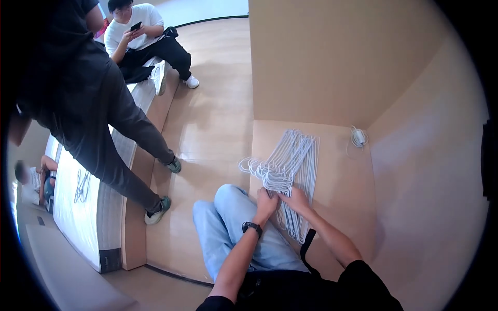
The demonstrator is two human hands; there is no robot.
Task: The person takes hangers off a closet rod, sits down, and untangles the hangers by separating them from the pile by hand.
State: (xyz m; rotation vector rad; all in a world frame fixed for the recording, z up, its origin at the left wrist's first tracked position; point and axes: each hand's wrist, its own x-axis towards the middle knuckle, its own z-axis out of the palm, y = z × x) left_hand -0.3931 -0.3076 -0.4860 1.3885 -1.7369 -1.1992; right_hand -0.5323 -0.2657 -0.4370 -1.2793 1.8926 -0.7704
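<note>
A big bundle of white wire clothes hangers lies fanned on the pale wooden surface in front of me. Most hooks point left, and the long bars spread to the right and toward me. My left hand, with a dark watch on its wrist, is closed at the near side of the hooks. Just right of it, my right hand grips the same bundle, its fingers curled around the hanger necks. Some fingertips are hidden among the wires.
A white adapter with coiled cable lies near the back corner, by tall wooden panels. At left stands a person in dark trousers, beside a plastic-wrapped mattress bearing loose wire hangers. Another person sits holding a phone.
</note>
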